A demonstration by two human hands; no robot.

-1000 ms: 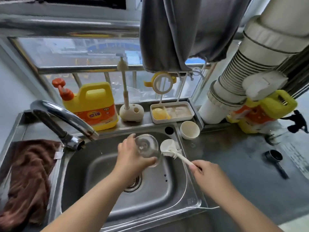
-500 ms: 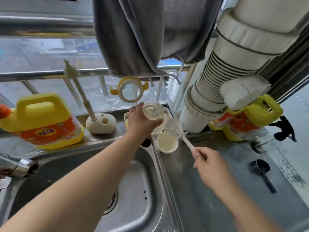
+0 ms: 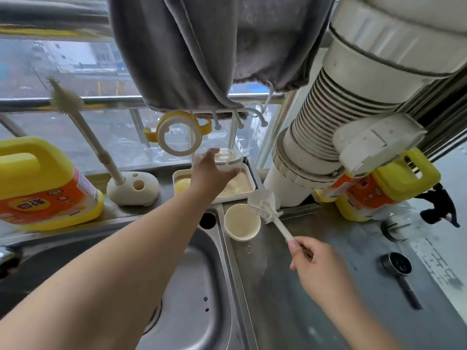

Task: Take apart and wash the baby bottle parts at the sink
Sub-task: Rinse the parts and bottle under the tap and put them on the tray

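— Which step are you on?
— Racking. My left hand [image 3: 211, 173] grips the washed clear bottle part [image 3: 228, 160] over the drying tray [image 3: 249, 176], upper middle of frame.
— And the right?
— My right hand [image 3: 309, 258] clasps the brush [image 3: 264, 204] at centre right; next I'd set the part down gently.

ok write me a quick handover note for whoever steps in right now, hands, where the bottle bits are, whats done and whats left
Left hand: grips the clear bottle part, held over the white drying tray on the ledge behind the sink.
Right hand: holds the white brush by its handle, head raised beside the small cream cup on the counter.
Yellow-handled ring already hangs on the rack above the tray.
Done, judging by position: the clear part is out of the sink and at the drying spot.
Left: set it down or hang it, then probably wash the cup; I cannot tell whether the cup is clean.
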